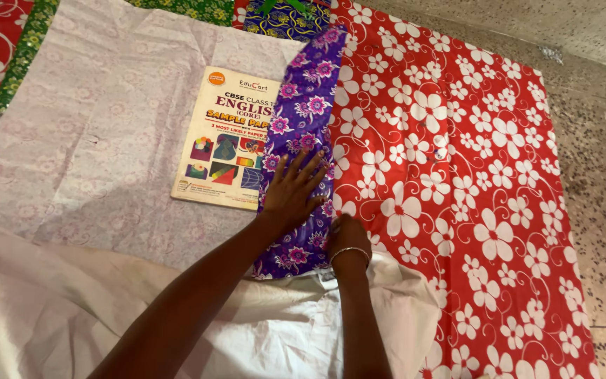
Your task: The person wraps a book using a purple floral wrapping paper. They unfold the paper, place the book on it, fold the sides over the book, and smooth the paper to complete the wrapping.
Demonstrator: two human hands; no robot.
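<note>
So on the left there's a yellow paperback workbook (227,137) lying on pale paper (92,133), half under the purple floral wrapping strip (308,112). My left hand (292,193) lies flat and spread on that strip, clamping nothing. My right hand (345,235) pinches its edge against the red floral sheet (457,175); I'd guess a crease is being pressed.

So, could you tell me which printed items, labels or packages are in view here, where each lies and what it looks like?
Book: the only printed item; lies flat on the pale pink cloth, left of centre; rectangular, cream-yellow cover with an orange round badge, dark and red lettering and a grid of small colourful pictures.
Its right edge is covered by the purple floral strip that the left hand presses flat.
No labels, packages or screens show.
</note>
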